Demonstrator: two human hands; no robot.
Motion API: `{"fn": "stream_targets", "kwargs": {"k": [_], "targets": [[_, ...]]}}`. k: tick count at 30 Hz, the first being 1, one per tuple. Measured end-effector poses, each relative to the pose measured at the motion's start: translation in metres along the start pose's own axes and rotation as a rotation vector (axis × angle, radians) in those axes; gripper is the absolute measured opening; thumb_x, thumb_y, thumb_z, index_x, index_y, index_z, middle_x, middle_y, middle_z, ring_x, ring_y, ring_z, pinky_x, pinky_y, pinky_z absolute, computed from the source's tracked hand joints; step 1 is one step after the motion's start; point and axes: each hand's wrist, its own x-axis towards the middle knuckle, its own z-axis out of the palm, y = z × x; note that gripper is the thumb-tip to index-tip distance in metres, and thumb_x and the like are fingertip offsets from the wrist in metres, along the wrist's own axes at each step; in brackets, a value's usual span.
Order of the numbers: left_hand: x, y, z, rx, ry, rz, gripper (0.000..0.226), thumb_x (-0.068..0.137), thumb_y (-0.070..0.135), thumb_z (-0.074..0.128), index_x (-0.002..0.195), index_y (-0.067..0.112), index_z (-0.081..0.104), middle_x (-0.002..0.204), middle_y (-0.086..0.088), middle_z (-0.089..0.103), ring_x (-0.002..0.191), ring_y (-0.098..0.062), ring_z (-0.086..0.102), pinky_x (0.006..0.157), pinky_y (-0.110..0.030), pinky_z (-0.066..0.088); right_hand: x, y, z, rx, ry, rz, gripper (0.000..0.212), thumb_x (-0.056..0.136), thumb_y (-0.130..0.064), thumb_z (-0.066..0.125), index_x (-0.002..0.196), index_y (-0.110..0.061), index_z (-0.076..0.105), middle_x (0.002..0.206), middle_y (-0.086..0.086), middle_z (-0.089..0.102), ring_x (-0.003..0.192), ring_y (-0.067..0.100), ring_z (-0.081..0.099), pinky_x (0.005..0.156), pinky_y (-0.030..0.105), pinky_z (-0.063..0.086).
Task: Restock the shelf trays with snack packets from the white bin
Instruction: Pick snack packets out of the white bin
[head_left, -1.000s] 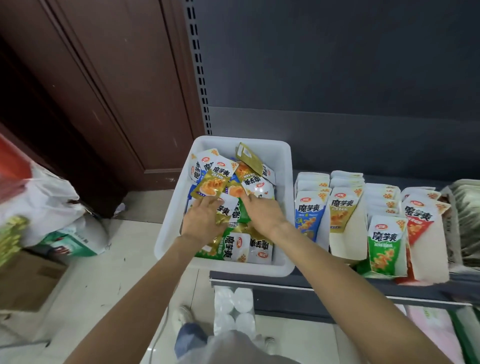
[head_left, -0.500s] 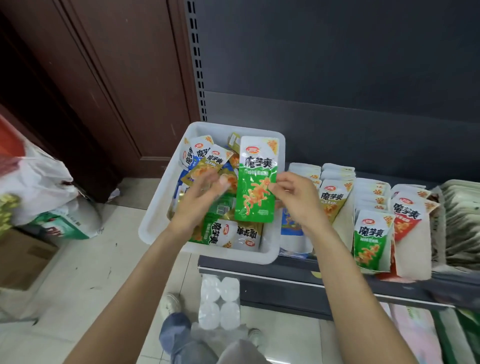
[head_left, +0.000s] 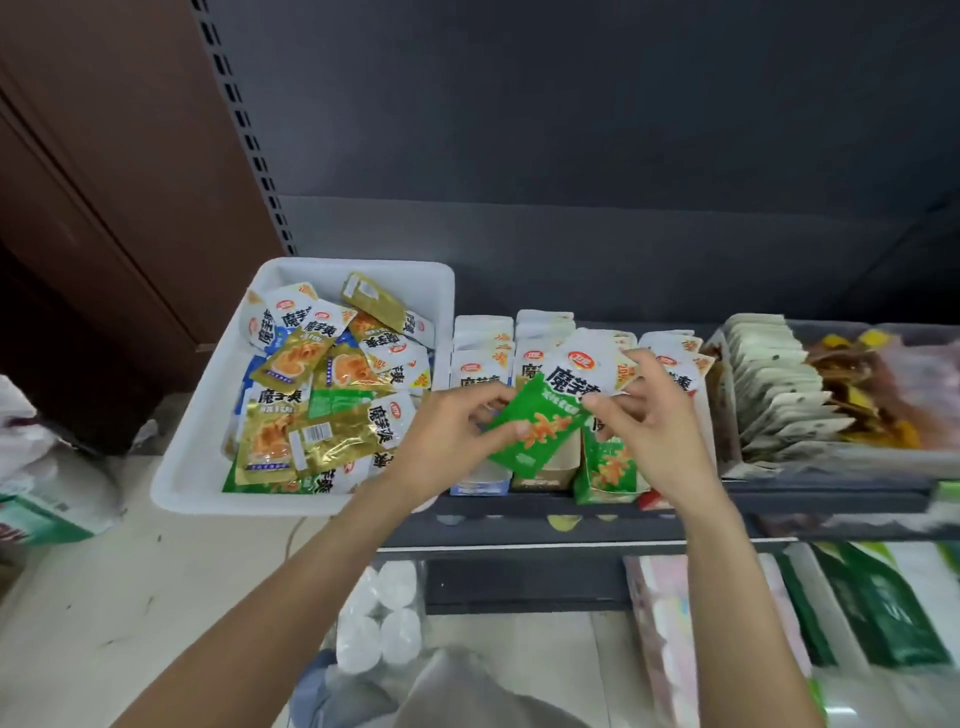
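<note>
Both hands, left hand (head_left: 441, 441) and right hand (head_left: 649, 421), pinched a green packet (head_left: 540, 426) in their grip above the shelf trays (head_left: 602, 473), apparently mid-transfer; next it needed lowering upright into the green-packet tray.

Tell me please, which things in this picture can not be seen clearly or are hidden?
- Head view: the green packet, held by the left hand and right hand, covers the fronts of the shelf trays behind it.
- Lower layers in the white bin lie buried under the top packets.
- Goods at the lower right are motion-blurred; labels unreadable.
- The brown snacks at the right edge are blurred and cut off.
</note>
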Motion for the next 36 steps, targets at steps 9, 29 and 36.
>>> {"fn": "stream_targets", "kwargs": {"k": [9,29,36], "targets": [[0.025,-0.024,0.059,0.606,-0.328,0.155,0.041,0.092,0.038,0.054,0.132,0.031,0.05,0.137,0.006,0.047,0.128,-0.018,0.039,0.106,-0.036,0.032,-0.004,0.047,-0.077,-0.508,0.251,-0.121,0.027,0.09,-0.012,0.061,0.111,-0.023,0.047,0.086,0.003,0.07,0.075,0.02,0.067,0.066,0.035,0.052],[0.009,-0.021,0.071,0.59,-0.239,0.153,0.035,0.091,0.017,0.053,0.124,0.026,0.059,0.109,0.011,0.068,0.103,-0.012,0.061,0.099,-0.032,0.039,0.006,0.082,-0.036,-0.868,0.13,-0.065,0.047,0.091,-0.023,0.059,0.134,-0.02,0.042,0.129,0.005,0.049,0.113,0.022,0.05,0.084,0.034,0.049],[-0.022,-0.019,0.01,0.466,0.378,0.415,0.02,0.085,0.027,0.054,0.094,0.021,0.071,0.066,0.013,0.063,0.064,0.002,0.054,0.074,-0.021,0.04,0.004,0.01,0.021,-0.61,-0.199,-0.293,0.016,0.092,-0.018,0.057,0.106,-0.021,0.065,0.096,-0.007,0.069,0.085,0.01,0.063,0.077,0.029,0.051]]}}
